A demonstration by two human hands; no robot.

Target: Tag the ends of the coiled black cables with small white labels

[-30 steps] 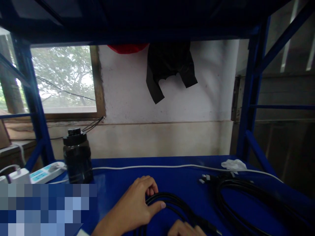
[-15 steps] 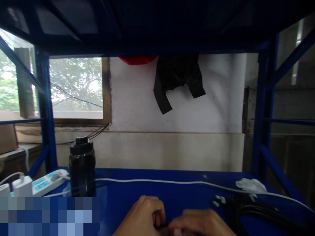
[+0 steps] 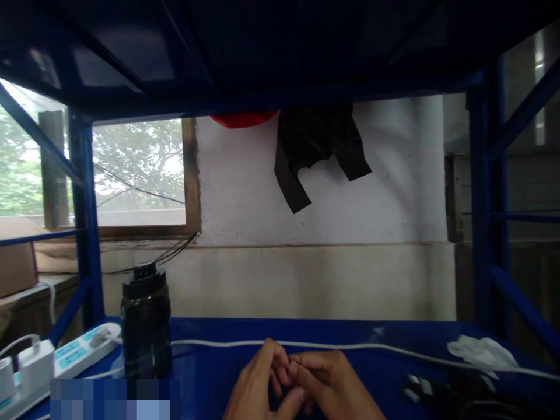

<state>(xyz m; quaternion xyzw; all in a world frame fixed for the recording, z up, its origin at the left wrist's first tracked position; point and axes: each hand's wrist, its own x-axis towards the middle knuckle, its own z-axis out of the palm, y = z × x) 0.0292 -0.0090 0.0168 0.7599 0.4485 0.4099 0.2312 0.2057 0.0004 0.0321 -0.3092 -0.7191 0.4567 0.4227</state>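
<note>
My left hand (image 3: 262,382) is at the bottom middle, over the blue shelf (image 3: 219,364), its fingers curled inward. Against it, my right hand (image 3: 332,382) has thumb and fingertips pinched together. The fingertips of both hands meet, and whatever they may hold between them is hidden or too small to make out. Behind them a white cable (image 3: 367,346) runs across the shelf. To the right of my right hand lies a dark bundle of black cables (image 3: 472,391) with small pale ends.
A dark bottle (image 3: 146,326) stands at the left beside a white power strip (image 3: 87,350) with plugs in it. Crumpled white plastic (image 3: 481,351) lies at the right. Blue posts (image 3: 483,204) and an upper shelf (image 3: 280,52) frame the space. A black garment (image 3: 319,137) hangs behind.
Both hands sit slightly higher in the picture and closer together, and the right hand's fingers now meet the left's. The view has tilted a little, so the surroundings appear lower.
</note>
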